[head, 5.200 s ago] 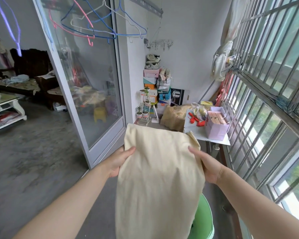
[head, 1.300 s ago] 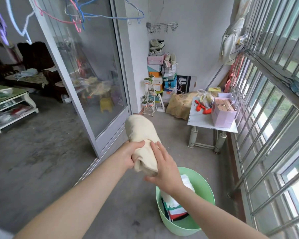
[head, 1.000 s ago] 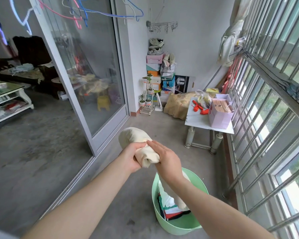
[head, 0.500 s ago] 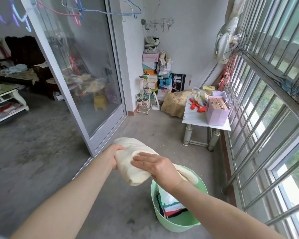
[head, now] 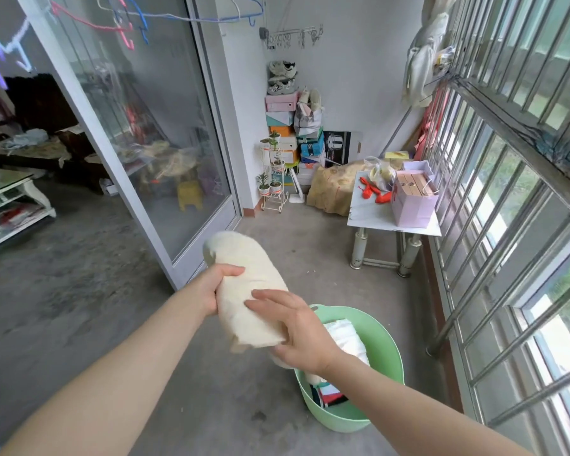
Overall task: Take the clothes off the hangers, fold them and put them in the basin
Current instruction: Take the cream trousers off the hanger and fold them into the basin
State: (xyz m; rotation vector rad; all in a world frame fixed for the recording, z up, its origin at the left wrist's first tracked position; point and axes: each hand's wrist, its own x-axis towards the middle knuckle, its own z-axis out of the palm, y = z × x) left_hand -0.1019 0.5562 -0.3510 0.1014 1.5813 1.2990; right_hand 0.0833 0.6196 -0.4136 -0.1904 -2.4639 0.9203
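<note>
Hidden stuff first: my left grip has fingers curled round the far-left side of the cream folded cloth bundle, and its palm side is out of sight. My right grip lies flat on the bundle's near end with straight fingers pressing. Its thumb is hidden under the cloth, so I can't tell whether it pinches from below. The bundle's near edge sags below the right grip and partly hides the pale-green round plastic basin. The basin sits on the floor below and right of both grips. Inside it, a white folded garment shows just right of the right grip. Red and dark folded pieces lie lower, mostly covered by my forearm. Both forearms are cut off by the frame's bottom edge. Blue and pink wire hangers hang far above the grips, cut off at the top. A small white counter stands well beyond them.

Versus half a second ago: the bundle lay crosswise with a tail draped over the basin. Now it points away from me, tail tucked in, held up off the basin. The right grip has slid to the near end.
</note>
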